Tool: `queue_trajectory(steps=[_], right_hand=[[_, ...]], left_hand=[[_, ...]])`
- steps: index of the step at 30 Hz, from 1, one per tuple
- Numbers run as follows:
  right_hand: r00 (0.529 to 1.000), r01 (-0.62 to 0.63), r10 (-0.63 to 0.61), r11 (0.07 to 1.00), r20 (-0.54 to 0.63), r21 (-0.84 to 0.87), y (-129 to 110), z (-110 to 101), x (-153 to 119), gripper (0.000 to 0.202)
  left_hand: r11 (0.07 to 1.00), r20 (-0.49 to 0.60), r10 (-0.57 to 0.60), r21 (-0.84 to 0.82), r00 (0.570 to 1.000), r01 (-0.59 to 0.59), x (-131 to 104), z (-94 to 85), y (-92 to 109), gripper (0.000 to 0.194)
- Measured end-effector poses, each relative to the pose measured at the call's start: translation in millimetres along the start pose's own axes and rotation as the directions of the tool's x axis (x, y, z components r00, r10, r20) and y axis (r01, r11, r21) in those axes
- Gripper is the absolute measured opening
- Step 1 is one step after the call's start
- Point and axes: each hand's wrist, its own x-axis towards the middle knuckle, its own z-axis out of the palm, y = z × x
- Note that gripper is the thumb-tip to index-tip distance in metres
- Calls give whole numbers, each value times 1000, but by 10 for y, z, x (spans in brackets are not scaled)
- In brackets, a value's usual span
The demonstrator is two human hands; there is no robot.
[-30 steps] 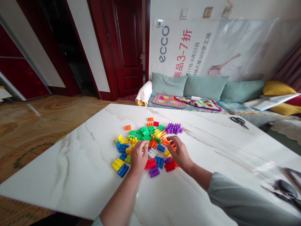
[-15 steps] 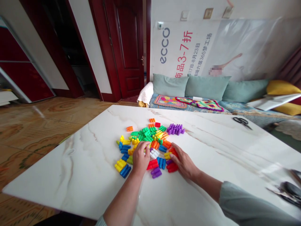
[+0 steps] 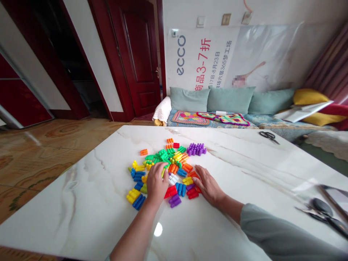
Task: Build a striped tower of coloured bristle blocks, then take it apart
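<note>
A pile of coloured plastic pieces lies on the white marble-patterned table (image 3: 89, 203). My left hand (image 3: 157, 181) is over the left middle of the pile, fingers curled down around a yellow-green piece (image 3: 163, 172). My right hand (image 3: 208, 184) rests at the pile's right edge, fingers spread, touching orange and red pieces (image 3: 193, 193). Between the hands lie a white piece (image 3: 173, 178), a blue one (image 3: 180, 189) and a purple one (image 3: 174, 201). Green pieces (image 3: 162, 155) sit behind my left hand, and a purple cluster (image 3: 196, 149) stands at the back right.
Black scissors (image 3: 268, 136) lie near the table's far right corner. Another pair of scissors (image 3: 320, 214) and a dark-edged flat object (image 3: 334, 199) are at the right edge. A sofa with green cushions (image 3: 231, 99) stands behind the table.
The view has shifted, so the scene sits further left. My left hand now has a yellow-green piece at its fingertips. My right hand stays at the pile's right edge, fingers a little more spread.
</note>
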Motion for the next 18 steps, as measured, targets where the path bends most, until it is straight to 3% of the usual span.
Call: queue_trajectory(steps=[4,7,10,12,14,18], right_hand=[[1000,7,-7,1000,-18,0,8,-16,-5,54],[999,33,-33,999,-40,-1,18,-21,-1,52],[997,66,-66,998,-47,-4,25,-22,5,48],[996,76,-76,997,-50,-6,26,-23,7,47],[995,79,-79,997,-56,-4,25,-26,7,45],[995,83,-83,997,-63,1,17,-33,7,44]], left_hand=[[975,189,-84,219,978,42,276,-40,57,32],[941,310,-159,334,937,50,510,9,19,54],[921,468,-244,386,849,52,681,105,-91,74],[907,552,-312,415,773,69,746,165,-171,73],[903,596,-333,424,731,66,777,204,-227,68],[897,583,-322,440,746,44,774,214,-212,62]])
